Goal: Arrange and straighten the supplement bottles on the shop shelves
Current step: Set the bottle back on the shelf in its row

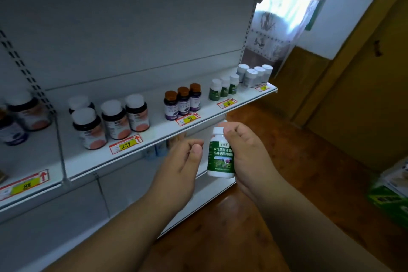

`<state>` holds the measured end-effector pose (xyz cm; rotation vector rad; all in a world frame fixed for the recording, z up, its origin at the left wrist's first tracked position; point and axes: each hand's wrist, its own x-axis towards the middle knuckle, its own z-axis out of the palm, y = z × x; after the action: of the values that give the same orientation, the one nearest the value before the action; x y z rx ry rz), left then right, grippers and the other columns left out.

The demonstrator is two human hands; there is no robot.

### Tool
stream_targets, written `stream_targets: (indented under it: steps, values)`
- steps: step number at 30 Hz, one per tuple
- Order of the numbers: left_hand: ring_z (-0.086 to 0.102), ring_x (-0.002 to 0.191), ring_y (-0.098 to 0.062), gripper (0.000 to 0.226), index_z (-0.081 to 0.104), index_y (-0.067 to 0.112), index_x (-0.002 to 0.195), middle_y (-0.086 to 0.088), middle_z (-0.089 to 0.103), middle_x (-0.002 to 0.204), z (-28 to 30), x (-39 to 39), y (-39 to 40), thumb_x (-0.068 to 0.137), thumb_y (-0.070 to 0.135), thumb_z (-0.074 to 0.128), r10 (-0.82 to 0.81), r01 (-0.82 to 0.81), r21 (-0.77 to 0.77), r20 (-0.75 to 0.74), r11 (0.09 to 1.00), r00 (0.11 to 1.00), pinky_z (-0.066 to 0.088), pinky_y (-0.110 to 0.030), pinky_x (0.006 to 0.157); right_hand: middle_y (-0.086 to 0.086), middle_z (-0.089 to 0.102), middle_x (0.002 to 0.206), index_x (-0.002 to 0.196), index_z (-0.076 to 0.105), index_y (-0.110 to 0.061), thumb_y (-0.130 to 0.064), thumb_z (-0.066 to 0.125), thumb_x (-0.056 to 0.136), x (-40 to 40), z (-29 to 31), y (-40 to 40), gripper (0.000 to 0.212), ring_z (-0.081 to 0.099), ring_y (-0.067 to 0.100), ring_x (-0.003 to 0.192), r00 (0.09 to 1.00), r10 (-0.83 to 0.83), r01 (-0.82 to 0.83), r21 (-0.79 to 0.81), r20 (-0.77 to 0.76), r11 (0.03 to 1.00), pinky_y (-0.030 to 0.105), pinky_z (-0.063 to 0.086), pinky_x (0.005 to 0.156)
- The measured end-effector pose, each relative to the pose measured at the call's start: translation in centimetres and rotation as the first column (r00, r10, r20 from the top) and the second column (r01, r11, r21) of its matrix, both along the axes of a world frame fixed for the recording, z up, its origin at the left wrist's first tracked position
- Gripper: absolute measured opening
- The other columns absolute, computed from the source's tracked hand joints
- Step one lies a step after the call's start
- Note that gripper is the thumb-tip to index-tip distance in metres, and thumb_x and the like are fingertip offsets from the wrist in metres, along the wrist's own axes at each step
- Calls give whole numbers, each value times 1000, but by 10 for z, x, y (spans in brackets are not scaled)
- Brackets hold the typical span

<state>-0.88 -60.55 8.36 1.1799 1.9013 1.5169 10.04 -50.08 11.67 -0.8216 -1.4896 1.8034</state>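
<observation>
A white bottle with a green label [220,154] was held upright in the right hand [245,152], below and in front of the front edge of the white shelf [154,129]. The thumb lay over the cap and the fingers were wrapped round the bottle's right side. The left hand [183,161] was raised just beside the bottle, its fingers loosely curled with the thumb near the fingertips; nothing was gripped in it, and whether it touched the bottle could not be told.

On the shelf, bottles were set in groups behind yellow price tags [127,144]: four dark bottles with white caps [110,119] at the left, three purple-labelled bottles with brown caps [182,102] in the middle, three small green-labelled bottles [224,87] further right, and pale bottles [254,75] at the far right end. More dark bottles [22,115] were seen beyond the slotted upright at the far left.

Bare shelf was left between the groups and behind them. A brown wooden floor [287,139] lay open to the right, with a green box [390,196] at the right edge.
</observation>
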Motion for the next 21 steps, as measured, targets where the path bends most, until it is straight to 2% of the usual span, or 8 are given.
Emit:
stream_targets:
  steps: [2,5,7,10,13,16,19,21]
  values:
    - [54,96,3,41,55,49,102,25,56,98,0,-5,-1,82,71,26,44,-44,-5,8,999,999,45,-26,84,5,68,76,96,64,-17,-24,50,99,-11,-3,4,16,65,14,65,998,57,-56,9,-15,998,34,56,58]
    - [54,97,4,39,57,43,100,21,59,102,2,-9,-6,87,67,29,96,-96,-12,3,995,995,42,-17,79,10,69,83,95,64,-18,-22,51,99,-26,-8,6,15,66,19,72,993,115,-116,-4,-26,993,41,58,64]
    - [54,98,3,35,58,40,101,15,60,104,0,-11,-10,90,59,31,119,-119,-38,-4,992,993,42,-19,80,10,67,84,95,63,-15,-24,56,96,-32,-12,9,11,65,18,75,989,125,-126,-15,-77,992,40,58,68]
    - [56,97,1,32,59,35,101,12,61,102,-1,-13,-9,92,52,33,135,-135,-49,-13,990,991,43,-17,82,13,64,90,96,63,-14,-34,66,83,-36,-17,16,24,61,23,83,984,144,-145,-7,-105,989,46,54,81]
    - [56,91,4,27,59,34,98,17,61,96,-4,-16,4,93,47,37,146,-147,-31,-14,989,989,40,-7,74,12,63,88,93,64,-14,-20,64,91,-39,-24,31,7,59,24,84,982,159,-164,-43,-101,985,47,52,84]
    - [56,92,1,31,61,29,103,14,62,98,-14,-26,25,93,46,37,122,-124,-35,-42,992,992,42,-15,78,8,64,83,93,63,-13,-13,59,94,-47,-28,51,5,59,20,80,986,132,-138,-60,-102,989,40,52,78]
    - [55,96,0,34,60,27,105,12,60,102,-23,-40,53,93,47,36,105,-109,-52,-68,993,992,44,-26,83,-5,67,76,98,63,-11,-12,57,95,-55,-30,76,7,61,6,72,997,69,-67,29,-47,997,25,53,68]
    - [54,96,0,34,60,26,106,11,60,102,-28,-49,73,93,47,36,82,-87,-54,-81,995,993,43,-23,81,-4,67,76,100,63,-10,-13,59,95,-59,-30,94,8,62,6,72,1000,7,-10,97,27,995,27,54,70]
